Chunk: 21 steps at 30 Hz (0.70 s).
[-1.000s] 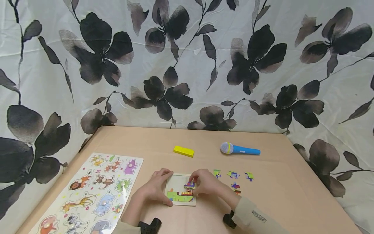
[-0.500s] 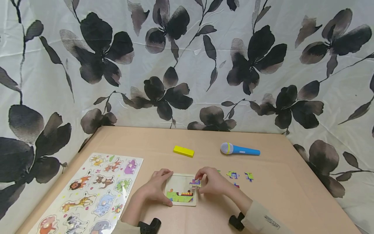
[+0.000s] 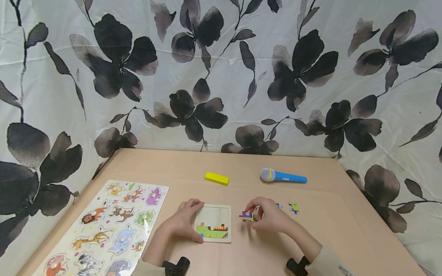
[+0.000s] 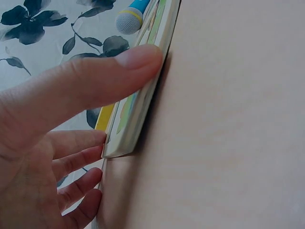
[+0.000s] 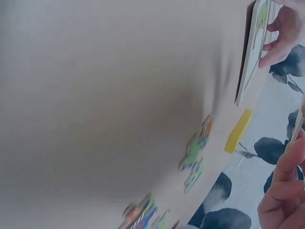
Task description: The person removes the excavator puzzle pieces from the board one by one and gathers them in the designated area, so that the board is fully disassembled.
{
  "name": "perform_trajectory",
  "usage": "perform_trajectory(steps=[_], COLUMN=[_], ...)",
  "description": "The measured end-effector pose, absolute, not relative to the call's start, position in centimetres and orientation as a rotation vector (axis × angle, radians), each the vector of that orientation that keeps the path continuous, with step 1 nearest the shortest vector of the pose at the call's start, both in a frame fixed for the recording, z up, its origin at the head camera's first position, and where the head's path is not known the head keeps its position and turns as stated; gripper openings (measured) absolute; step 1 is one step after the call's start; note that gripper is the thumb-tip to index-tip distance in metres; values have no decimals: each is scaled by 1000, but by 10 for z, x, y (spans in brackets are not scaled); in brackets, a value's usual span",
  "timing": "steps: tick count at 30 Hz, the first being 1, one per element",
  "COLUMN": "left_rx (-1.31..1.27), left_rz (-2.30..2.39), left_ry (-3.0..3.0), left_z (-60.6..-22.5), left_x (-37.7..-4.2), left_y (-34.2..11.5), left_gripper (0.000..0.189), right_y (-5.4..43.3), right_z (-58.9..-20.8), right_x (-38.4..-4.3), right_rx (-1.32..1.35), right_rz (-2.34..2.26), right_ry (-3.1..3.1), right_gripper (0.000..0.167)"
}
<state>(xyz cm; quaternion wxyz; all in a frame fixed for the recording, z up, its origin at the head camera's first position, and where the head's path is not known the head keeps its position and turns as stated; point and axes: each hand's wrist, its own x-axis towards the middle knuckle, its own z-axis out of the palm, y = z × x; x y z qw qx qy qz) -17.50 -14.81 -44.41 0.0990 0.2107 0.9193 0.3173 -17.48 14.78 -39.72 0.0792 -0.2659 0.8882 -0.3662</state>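
My left hand (image 3: 183, 221) holds a small wooden puzzle board (image 3: 215, 213) flat on the table. Its thumb (image 4: 138, 64) presses the near edge, and the fingertips meet the left side. Green and orange-red pieces (image 3: 210, 232) fill the lower part of the board; bare wood shows above. To the right of the board, my right hand (image 3: 271, 216) pinches a purple, striped puzzle piece (image 3: 244, 217) over the table. Thin-edged, this piece shows at the border of the right wrist view. Several loose pieces (image 5: 190, 152) lie beneath and beyond the right hand, partly hidden by it in the head view.
A large animal puzzle sheet (image 3: 139, 207) lies at the left. Toward the back are a yellow block (image 3: 216, 178) and a blue toy microphone (image 3: 286, 176). One loose green piece (image 3: 294, 207) sits right of the right hand. A floral cloth (image 3: 241, 76) hangs behind the table.
My right hand has lifted the purple piece away from the board and carried it right, over the loose pieces. The left hand and the board have stayed in place.
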Motion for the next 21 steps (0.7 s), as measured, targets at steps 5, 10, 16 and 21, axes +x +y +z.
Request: perform_trajectory(steps=[5, 10, 16, 21], left_rx=[621, 607, 610, 614], left_rz=[940, 932, 935, 942], left_ry=[2713, 2717, 2715, 2717], left_z=[-443, -442, -441, -441], left_x=[-175, -175, -175, -174], left_y=[-148, -148, -147, -147], left_gripper=[107, 106, 106, 106], right_y=[165, 182, 201, 217], right_z=[-395, -393, -387, -388], right_x=[-169, -165, -160, -159], right_rx=[-787, -813, -794, -753], right_rz=[-1118, -1161, -1177, -1200], right_ry=[2673, 2686, 2715, 2719], right_gripper=[28, 29, 29, 38])
